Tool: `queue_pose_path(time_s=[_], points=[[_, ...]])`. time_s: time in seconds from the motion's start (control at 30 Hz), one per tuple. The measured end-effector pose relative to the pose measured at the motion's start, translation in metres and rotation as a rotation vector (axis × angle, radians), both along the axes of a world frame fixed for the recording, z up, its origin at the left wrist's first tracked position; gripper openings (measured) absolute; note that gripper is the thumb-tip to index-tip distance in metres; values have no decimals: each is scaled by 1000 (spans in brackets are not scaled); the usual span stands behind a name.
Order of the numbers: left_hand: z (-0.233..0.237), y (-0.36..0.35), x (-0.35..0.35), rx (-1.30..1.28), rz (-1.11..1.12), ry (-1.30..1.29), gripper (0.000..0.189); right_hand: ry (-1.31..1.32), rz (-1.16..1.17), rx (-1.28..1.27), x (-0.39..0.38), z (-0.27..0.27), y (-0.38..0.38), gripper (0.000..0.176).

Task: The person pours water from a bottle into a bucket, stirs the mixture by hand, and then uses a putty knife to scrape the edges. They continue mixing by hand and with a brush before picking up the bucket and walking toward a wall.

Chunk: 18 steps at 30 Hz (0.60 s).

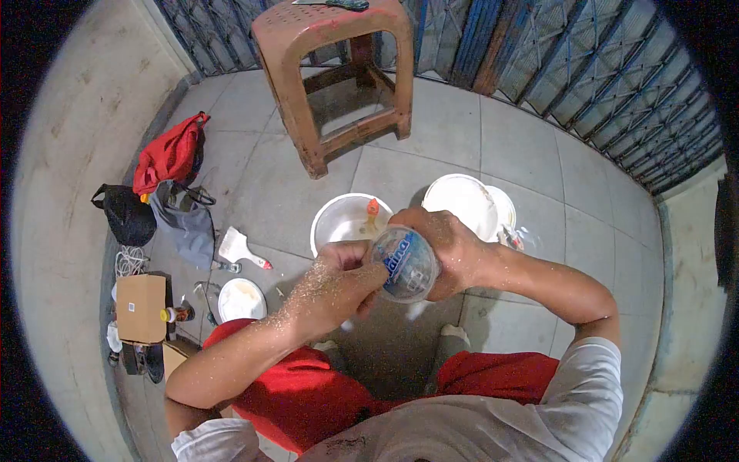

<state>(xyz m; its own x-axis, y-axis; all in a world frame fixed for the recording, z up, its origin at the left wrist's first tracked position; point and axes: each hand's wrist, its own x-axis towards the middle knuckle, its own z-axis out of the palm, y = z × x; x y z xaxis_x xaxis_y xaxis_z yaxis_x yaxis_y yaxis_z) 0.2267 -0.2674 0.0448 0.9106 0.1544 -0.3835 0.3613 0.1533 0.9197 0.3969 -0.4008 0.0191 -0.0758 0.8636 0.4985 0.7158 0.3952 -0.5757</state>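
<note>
A clear plastic cup (pixel 416 271) with a blue printed label is held up in front of me, its round end facing the camera. My right hand (pixel 450 245) wraps around its far right side. At its left edge, the closed fingers of my left hand (pixel 339 279) grip the cup; some fingertips are hidden behind it. Pale grains cling to my left hand and forearm. Beyond the hands sits a white basin (pixel 317 222), with an orange-handled tool (pixel 372 208) standing in it. Just right of my right hand is a white round tub (pixel 462 202).
A brown plastic stool (pixel 300 92) with a dark-handled knife (pixel 342 4) stands ahead. Leftward lie a wide white brush (pixel 239 248), a white plate (pixel 258 292), a cardboard box (pixel 142 323), a grey bag (pixel 183 223) and a red bag (pixel 171 158). A folding metal gate (pixel 600 85) closes the far side.
</note>
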Motion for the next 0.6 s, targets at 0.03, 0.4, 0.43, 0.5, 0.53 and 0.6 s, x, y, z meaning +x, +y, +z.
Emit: queue_pose_path(time_s=[0.03, 0.4, 0.43, 0.5, 0.53, 0.6], points=[[0, -1, 0, 6, 5, 12, 21, -11, 5, -2, 0, 1, 1, 72], [-8, 10, 11, 98, -14, -388, 42, 400, -274, -227, -13, 11, -1, 71], [-5, 5, 14, 407, 7, -562, 59, 493, -258, -230, -14, 16, 4, 69], [-8, 8, 16, 682, -126, -603, 79, 498, -136, -99, -23, 4, 21, 69], [-10, 0, 14, 361, 30, -476, 78, 502, 2, 26, -24, 1, 26, 68], [-5, 2, 17, 299, 230, -270, 72, 208, -92, 21, -22, 4, 27, 61]])
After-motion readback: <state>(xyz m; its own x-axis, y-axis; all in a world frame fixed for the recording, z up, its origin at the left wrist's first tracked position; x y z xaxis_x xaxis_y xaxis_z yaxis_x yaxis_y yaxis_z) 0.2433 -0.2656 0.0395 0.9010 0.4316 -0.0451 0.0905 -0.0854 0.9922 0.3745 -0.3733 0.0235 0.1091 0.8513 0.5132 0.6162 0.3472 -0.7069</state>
